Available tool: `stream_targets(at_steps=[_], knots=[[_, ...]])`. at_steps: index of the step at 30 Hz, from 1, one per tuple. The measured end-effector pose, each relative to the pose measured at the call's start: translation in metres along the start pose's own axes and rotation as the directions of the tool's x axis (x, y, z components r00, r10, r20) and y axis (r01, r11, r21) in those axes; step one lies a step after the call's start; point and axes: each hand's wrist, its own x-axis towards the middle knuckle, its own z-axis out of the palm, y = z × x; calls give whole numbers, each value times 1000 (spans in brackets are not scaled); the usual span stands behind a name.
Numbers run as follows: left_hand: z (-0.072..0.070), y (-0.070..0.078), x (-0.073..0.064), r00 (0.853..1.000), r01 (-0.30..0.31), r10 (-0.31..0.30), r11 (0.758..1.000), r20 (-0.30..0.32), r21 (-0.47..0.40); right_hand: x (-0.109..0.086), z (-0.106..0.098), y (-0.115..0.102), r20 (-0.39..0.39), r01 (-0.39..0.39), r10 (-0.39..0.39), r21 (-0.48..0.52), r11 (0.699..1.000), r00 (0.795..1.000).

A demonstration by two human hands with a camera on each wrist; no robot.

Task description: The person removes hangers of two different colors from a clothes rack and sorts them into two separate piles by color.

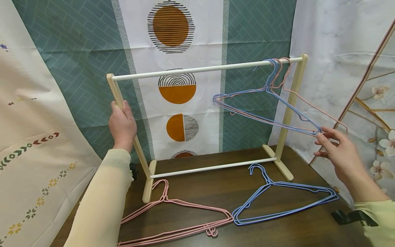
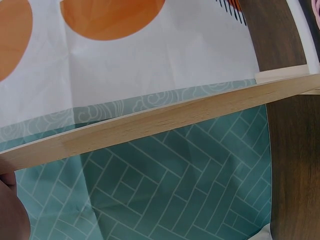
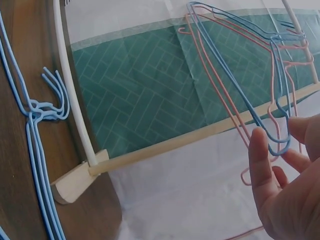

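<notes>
A clothes rack with pale wooden posts and a white top rail (image 1: 191,70) stands on the table. My left hand (image 1: 122,125) grips its left post (image 1: 141,157); only part of that hand (image 2: 12,210) shows in the left wrist view. Blue hangers (image 1: 290,102) and pink hangers (image 1: 311,104) hang close together near the rail's right end. My right hand (image 1: 342,154) pinches the near corner of the blue hangers between thumb and fingers. In the right wrist view, the thumb and fingers (image 3: 259,155) stand around that blue corner, with pink wire just behind it.
Pink hangers (image 1: 197,207) lie stacked on the brown table (image 1: 234,185) at front left. Beside them on the right lie blue hangers (image 1: 287,214). A lower white bar (image 1: 213,168) joins the rack's feet. Patterned cloth (image 1: 253,27) hangs behind and at both sides.
</notes>
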Motion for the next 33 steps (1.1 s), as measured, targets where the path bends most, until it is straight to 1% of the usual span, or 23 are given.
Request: stream_targets(at_steps=[4,7,9,14,17,20,24,30,33], knots=[[0,0,-1,1000,4,-4,1000,-2,-2,0,2,0,33,17,-18,32,999,999],[0,2,-2,1000,10,-10,1000,4,-6,-1,5,-2,36,26,-28,65,998,999],[-1,3,-3,1000,13,-13,1000,9,-9,-2,7,-4,23,28,-30,72,997,999],[0,2,-3,1000,11,-11,1000,12,-12,-6,12,-10,-40,28,-25,65,997,999],[3,-1,-5,1000,0,0,1000,12,-16,-7,15,-13,-87,38,-30,92,995,996],[6,-5,-9,999,2,-2,1000,33,-15,-7,18,-16,-126,56,-40,126,990,991],[6,-10,-11,997,14,-13,1000,77,-4,-7,23,-16,-136,90,-71,140,986,988],[6,-13,-9,996,24,-24,1000,86,0,-7,24,-14,-119,150,-135,124,981,984],[5,-13,-8,996,15,-15,1000,92,0,-7,26,-15,-142,173,-159,92,981,977]])
